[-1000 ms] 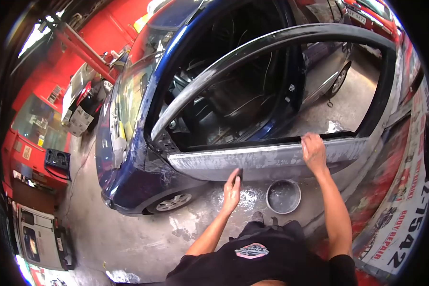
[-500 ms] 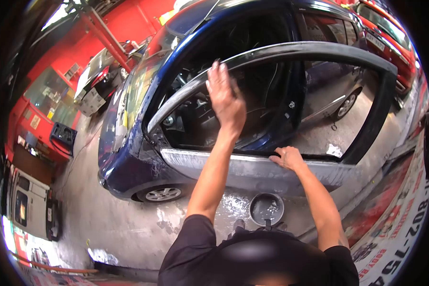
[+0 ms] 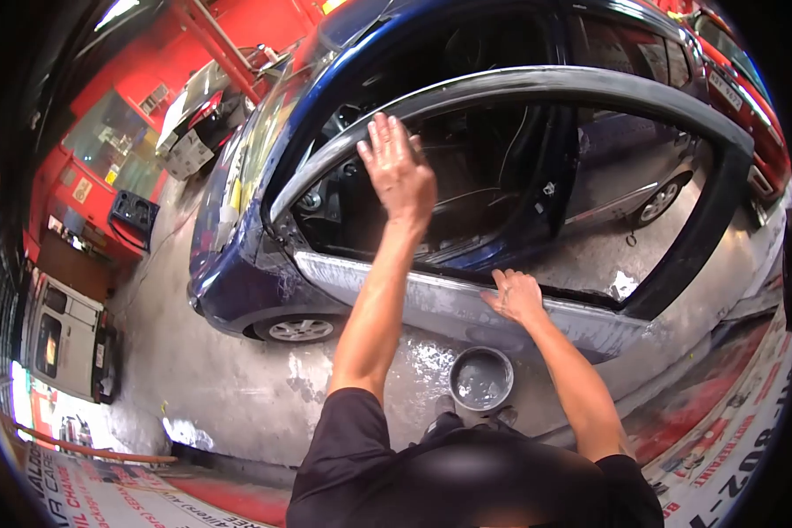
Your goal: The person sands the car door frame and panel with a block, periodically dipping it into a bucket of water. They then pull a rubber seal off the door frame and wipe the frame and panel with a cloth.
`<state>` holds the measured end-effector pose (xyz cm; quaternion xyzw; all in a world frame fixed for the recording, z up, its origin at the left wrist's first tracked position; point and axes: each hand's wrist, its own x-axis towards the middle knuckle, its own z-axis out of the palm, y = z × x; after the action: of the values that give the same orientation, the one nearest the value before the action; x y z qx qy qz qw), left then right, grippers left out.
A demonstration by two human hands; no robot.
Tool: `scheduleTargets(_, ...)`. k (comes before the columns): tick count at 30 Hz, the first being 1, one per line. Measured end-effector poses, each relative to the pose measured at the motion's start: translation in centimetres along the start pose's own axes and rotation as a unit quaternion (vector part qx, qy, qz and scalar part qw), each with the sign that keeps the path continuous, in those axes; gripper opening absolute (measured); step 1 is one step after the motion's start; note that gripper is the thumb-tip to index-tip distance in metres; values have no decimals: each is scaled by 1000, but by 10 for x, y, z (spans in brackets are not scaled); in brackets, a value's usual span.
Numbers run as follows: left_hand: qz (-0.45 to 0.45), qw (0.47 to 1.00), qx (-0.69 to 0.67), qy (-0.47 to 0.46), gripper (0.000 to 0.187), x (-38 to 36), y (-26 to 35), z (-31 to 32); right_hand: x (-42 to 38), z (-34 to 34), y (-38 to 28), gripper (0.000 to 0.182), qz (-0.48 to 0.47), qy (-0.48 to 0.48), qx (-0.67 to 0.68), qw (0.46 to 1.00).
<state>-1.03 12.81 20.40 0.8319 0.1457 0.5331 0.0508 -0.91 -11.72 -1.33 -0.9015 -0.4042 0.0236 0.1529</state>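
Note:
A dark blue car (image 3: pixel 229 286) stands with its front door (image 3: pixel 431 304) swung out towards me. Grey and whitish patches cover the door's panel and its window frame (image 3: pixel 537 81). My left hand (image 3: pixel 398 176) lies with fingers outstretched against the curved front part of that frame. Whether anything is under its palm is hidden. Lower down, my right hand (image 3: pixel 515 297) rests on the sill below the window opening, fingers spread over the edge. Through the opening the dark seat and cabin show.
A round bucket (image 3: pixel 481 378) of greyish liquid stands on the wet concrete floor by my feet. Behind the blue car is a red car (image 3: pixel 737 97). A pale van (image 3: pixel 62 343) and a black case-like object (image 3: pixel 134 220) are at left. Printed banners (image 3: pixel 722 440) border the floor.
My left hand has slid slightly forward and down along the window frame, its fingers now a little apart. My right hand stays on the sill. The view has shifted slightly.

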Motion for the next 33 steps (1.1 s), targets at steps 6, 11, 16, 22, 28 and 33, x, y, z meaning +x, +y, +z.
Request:
scheduleTargets(6, 175, 973, -151, 26, 48, 43, 150, 19, -13, 4, 0, 63, -16, 19, -17, 1000)
scheduleTargets(11, 91, 994, -56, 28, 49, 19, 0, -3, -9, -4, -6, 63, -6, 16, -31, 999)
scheduleTargets(16, 162, 973, -165, -12, 52, 16, 119, 2, -8, 8, -5, 59, 23, 11, -48, 999)
scheduleTargets(22, 182, 973, -141, -20, 46, 18, 60, -8, -8, -7, -13, 59, 41, -11, -20, 999)
scheduleTargets(28, 151, 973, -176, 9, 50, 21, 123, 5, -10, 9, -6, 50, 30, 31, -36, 998)
scheduleTargets(33, 230, 956, -181, -2, 45, 33, 123, -1, -17, -26, 27, 59, -21, -9, 17, 1000)
